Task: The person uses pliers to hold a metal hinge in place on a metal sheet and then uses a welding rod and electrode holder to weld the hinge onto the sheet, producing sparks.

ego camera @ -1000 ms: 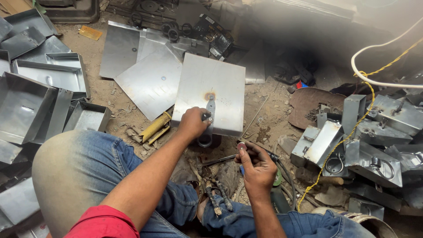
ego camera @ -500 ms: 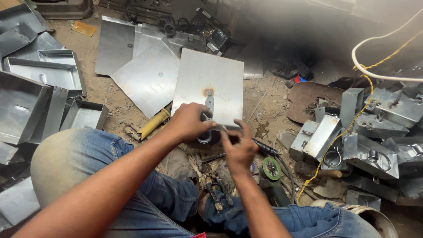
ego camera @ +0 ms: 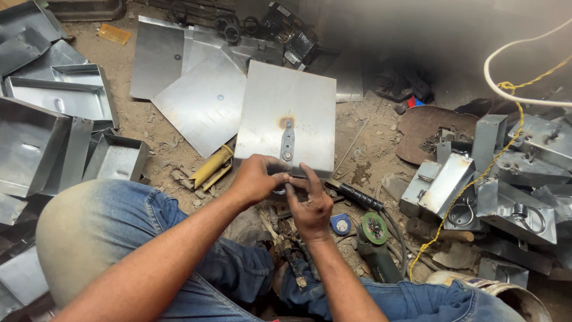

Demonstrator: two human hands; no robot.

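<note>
Both hands have met at the near edge of the steel plate (ego camera: 286, 113): left hand (ego camera: 255, 179) curled on that edge, right hand (ego camera: 311, 206) beside it, fingers half-closed (what they pinch is hidden), below the welded strap (ego camera: 288, 141).

Flat grey sheet-metal plates (ego camera: 202, 101) lie on the dirt floor (ego camera: 369, 137). Open grey metal trays (ego camera: 53, 119) are stacked at left. Folded metal boxes with rings (ego camera: 506, 197) are piled at right, near a yellow cord (ego camera: 476, 185).

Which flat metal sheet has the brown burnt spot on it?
The sheet right above the two hands. It alone has a brown scorch ring and a small metal strip fixed on it; the other sheets behind are plain.
</note>
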